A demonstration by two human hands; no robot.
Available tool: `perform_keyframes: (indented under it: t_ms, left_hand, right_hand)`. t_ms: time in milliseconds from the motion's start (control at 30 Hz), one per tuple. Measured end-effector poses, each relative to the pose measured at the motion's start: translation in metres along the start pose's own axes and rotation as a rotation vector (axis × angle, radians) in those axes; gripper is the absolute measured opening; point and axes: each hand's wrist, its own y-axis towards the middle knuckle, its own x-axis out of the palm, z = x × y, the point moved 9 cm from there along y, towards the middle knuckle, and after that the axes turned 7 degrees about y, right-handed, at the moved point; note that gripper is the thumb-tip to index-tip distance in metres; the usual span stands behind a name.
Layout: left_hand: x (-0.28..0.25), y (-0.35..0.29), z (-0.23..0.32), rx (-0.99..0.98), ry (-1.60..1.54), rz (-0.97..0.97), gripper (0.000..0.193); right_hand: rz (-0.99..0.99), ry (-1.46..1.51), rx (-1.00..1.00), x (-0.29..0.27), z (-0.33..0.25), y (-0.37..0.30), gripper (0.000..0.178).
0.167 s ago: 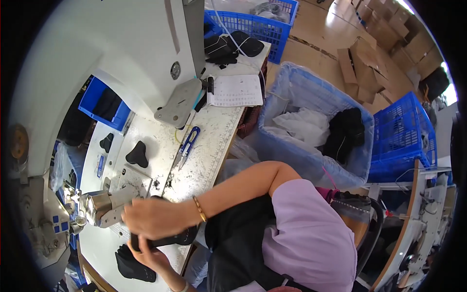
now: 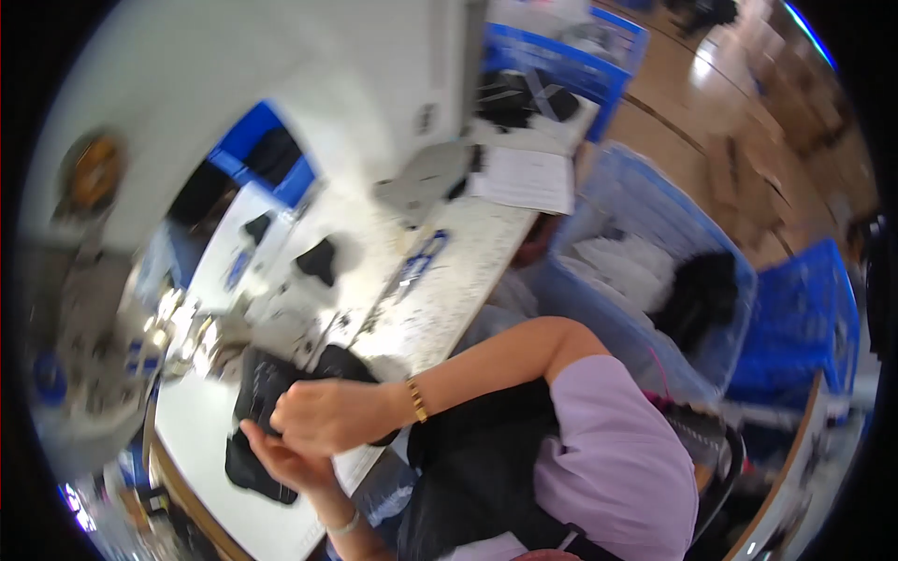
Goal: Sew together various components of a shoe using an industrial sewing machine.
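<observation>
Right hand [image 2: 323, 418] curled on black fabric piece [image 2: 267, 383], left hand [image 2: 281, 458] beneath it

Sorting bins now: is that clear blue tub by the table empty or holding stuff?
Holding stuff: the tub contains white fabric and black fabric.

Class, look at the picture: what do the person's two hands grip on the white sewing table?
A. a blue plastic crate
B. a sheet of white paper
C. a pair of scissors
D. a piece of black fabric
D: the right hand and left hand both close on the piece of black fabric.
</observation>
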Motion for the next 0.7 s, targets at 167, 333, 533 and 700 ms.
perform_keyframes:
  t_ms: [167, 333, 533, 700]
  left_hand:
    - [0.052, 0.008, 0.001, 0.069, 0.196, -0.266, 0.025]
    - [0.065, 0.001, 0.014, 0.038, 0.175, -0.159, 0.021]
    - [0.064, 0.011, 0.016, 0.057, 0.176, -0.149, 0.017]
    - [0.057, 0.019, 0.016, 0.054, 0.18, -0.128, 0.018]
  right_hand:
    - [-0.004, 0.404, 0.355, 0.001, 0.051, -0.011, 0.016]
    - [0.248, 0.882, 0.95, 0.008, 0.09, -0.028, 0.023]
    - [0.222, 0.922, 1.026, 0.022, 0.101, -0.018, 0.014]
    - [0.186, 0.881, 1.098, 0.024, 0.107, -0.01, 0.015]
